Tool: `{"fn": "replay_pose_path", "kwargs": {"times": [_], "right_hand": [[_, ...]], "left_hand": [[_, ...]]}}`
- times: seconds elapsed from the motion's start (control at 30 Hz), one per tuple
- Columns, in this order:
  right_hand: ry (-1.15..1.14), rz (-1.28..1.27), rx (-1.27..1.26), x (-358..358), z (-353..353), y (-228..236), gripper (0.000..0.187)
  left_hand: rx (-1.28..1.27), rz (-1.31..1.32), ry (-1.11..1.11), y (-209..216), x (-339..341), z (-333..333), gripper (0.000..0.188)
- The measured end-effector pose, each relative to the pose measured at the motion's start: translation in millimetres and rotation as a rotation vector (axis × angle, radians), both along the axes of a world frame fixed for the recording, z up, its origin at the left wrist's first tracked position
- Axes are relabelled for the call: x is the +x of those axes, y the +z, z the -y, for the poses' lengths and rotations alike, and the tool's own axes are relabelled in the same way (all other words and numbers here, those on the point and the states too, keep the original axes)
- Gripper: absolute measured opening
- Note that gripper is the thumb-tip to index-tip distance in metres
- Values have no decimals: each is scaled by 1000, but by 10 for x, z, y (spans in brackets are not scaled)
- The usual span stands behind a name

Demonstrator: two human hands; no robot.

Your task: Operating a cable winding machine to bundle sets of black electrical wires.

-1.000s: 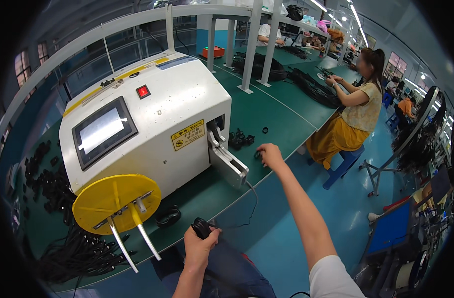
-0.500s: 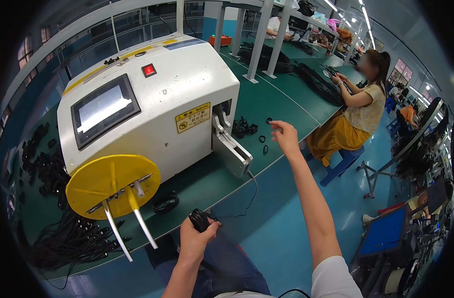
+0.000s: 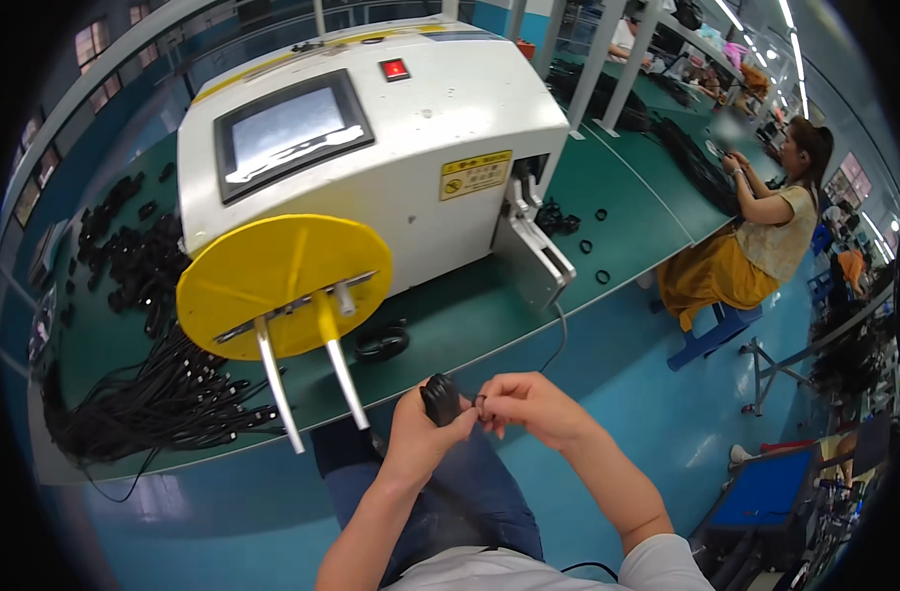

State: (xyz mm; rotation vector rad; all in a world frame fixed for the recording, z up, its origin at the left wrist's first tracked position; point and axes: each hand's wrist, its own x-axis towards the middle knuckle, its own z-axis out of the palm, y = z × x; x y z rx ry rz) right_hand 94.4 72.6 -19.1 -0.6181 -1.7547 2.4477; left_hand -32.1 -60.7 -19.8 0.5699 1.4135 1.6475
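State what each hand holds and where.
The left hand holds a black cable coil by its lower part; right hand pinches seemingly a dark ring, spot unclear.

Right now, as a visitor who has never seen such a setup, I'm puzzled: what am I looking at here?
There is no robot: these are a person's bare hands, seen from a wide camera worn on that person's head, looking down. Its lens bends straight edges.

The left hand holds a bundle of black cable. Close beside it, the right hand pinches what looks like a small dark ring.

The white machine on the green table has a screen and a yellow disc with silver rods. Around it lie a black coil, loose black rings and a heap of black cables. Farther right, another person sits.
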Motion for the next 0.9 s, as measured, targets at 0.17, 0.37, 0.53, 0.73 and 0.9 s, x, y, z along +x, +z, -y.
{"fn": "replay_pose_path", "kwargs": {"times": [0.17,0.37,0.53,0.73,0.9], "right_hand": [[-97,-134,-456,-133,65,-21,14],[-279,-47,-91,-279,283,90,12],[-80,-190,1228,-324,679,180,27],[-38,-171,1368,-174,882,122,32],[-117,-198,1123,-115,690,262,27]], "left_hand": [[0,-477,46,15,-34,81,20],[-190,-948,35,-341,-149,41,25],[-118,-1005,51,-403,-224,24,26],[-25,-166,26,-349,-332,144,25],[35,-203,80,-28,-189,174,23]]}}
